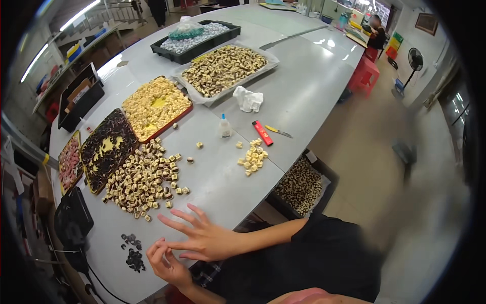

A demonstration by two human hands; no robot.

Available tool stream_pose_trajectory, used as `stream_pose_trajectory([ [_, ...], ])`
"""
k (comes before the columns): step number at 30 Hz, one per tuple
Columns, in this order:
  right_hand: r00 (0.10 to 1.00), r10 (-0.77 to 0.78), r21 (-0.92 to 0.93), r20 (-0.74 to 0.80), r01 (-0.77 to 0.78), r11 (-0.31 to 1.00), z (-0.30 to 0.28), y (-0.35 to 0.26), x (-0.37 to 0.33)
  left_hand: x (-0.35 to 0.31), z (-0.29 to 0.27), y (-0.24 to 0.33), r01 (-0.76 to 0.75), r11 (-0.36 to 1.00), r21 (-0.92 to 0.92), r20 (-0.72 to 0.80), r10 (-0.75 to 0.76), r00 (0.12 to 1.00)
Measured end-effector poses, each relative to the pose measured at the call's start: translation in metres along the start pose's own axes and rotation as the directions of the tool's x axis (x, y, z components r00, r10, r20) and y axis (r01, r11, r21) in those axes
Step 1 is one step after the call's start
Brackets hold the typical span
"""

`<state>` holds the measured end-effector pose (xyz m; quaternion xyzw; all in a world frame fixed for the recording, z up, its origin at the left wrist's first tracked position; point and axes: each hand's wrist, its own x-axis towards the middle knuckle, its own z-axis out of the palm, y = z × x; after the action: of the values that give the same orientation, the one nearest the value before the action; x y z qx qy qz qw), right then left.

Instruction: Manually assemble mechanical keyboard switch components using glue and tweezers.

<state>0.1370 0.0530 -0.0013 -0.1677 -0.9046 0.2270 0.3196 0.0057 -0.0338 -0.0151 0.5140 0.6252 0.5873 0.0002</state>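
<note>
My right hand (202,238) is over the near table edge with its fingers spread. Below and left of it, my left hand (169,266) is pinched together, its fingertips meeting a fingertip of my right hand; anything between them is too small to make out. Small black curved pieces (134,259) lie in a loose pile just left of my left hand. Beyond my hands is a large heap of small cream-and-dark-brown cubes (139,180). A smaller group of plain cream cubes (253,159) sits to the right.
Trays of cream pieces (191,107), dark strips (91,177) and pink pieces (61,175) stand left. A brown-and-cream tray (276,61) lies far off. A dropper bottle (225,126), red case (262,133), knife (278,131) and crumpled tissue (248,100) are mid-table. A bin of cubes (304,185) stands below the edge.
</note>
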Motion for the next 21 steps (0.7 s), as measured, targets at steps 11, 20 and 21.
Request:
stream_pose_trajectory([
  [11,0.999,-0.031,0.047,0.034,0.029,0.998,0.0045,-0.0046,0.004,0.0021,-0.0064,-0.001,0.038,0.999,-0.01,0.017,-0.037,0.999],
  [20,0.997,-0.005,-0.026,0.073,0.007,1.0,-0.0015,-0.0054,0.0064,0.006,-0.0054,0.001,0.011,0.996,0.084,0.026,-0.014,1.0],
  [21,0.997,0.0,-0.039,0.076,0.003,0.999,-0.0025,-0.0059,0.0069,0.0052,-0.0063,0.0,0.019,0.998,0.059,0.049,-0.022,0.999],
])
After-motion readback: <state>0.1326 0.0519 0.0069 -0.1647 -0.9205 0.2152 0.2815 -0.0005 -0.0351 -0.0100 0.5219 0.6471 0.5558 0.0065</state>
